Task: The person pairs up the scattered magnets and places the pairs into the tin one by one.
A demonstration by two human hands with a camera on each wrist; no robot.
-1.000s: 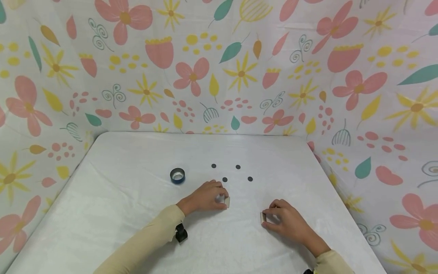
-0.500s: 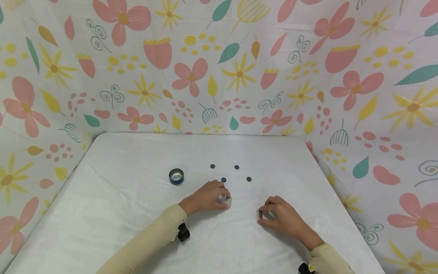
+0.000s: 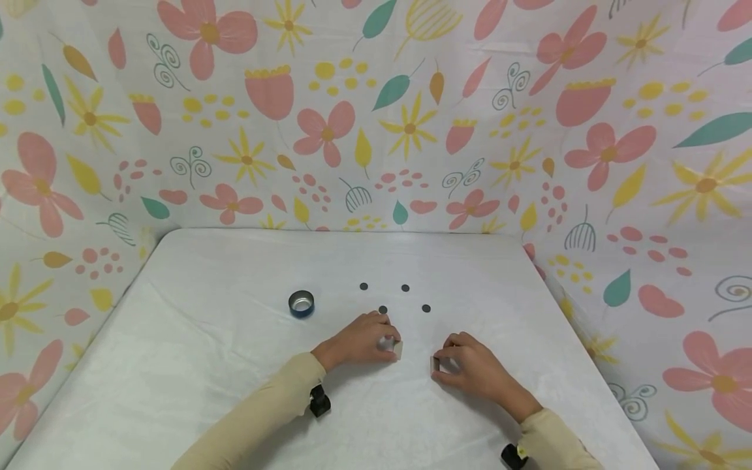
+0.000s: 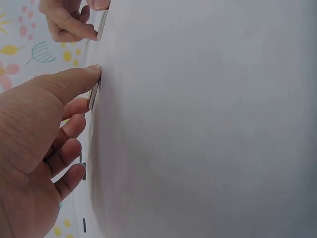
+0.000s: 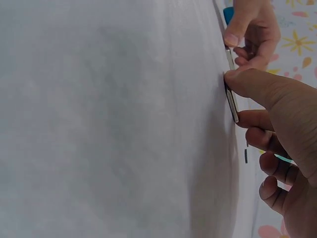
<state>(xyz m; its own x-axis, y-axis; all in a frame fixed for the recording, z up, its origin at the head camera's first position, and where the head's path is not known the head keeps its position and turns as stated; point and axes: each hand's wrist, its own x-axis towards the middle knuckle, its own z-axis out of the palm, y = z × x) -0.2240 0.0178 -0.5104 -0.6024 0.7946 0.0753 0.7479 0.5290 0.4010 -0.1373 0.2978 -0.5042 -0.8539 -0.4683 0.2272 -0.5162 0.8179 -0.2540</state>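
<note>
My left hand (image 3: 365,339) pinches a small, thin, pale rectangular piece (image 3: 398,350) between thumb and fingertip, on edge close to the white cloth. Opposite it, my right hand (image 3: 474,367) pinches a similar small piece (image 3: 435,366), pale with a dark side. The two pieces face each other across a short gap. In the left wrist view, the thumb and index finger hold the ends of the thin piece (image 4: 94,91), the other fingers loosely curled. The right wrist view shows the other piece (image 5: 231,102) held likewise, with a dark edge. What the pieces are, I cannot tell.
Beyond the hands lie several flat dark discs (image 3: 405,288) on the white-covered table (image 3: 235,274). Left of the discs stands a small round dark-blue container (image 3: 301,305) with a silvery inside. A flower-printed curtain (image 3: 329,130) encloses the table at the back and sides.
My right hand has moved left with its piece, and slightly away from me. My left hand has shifted a little right with its own. The gap between the pieces has narrowed.
</note>
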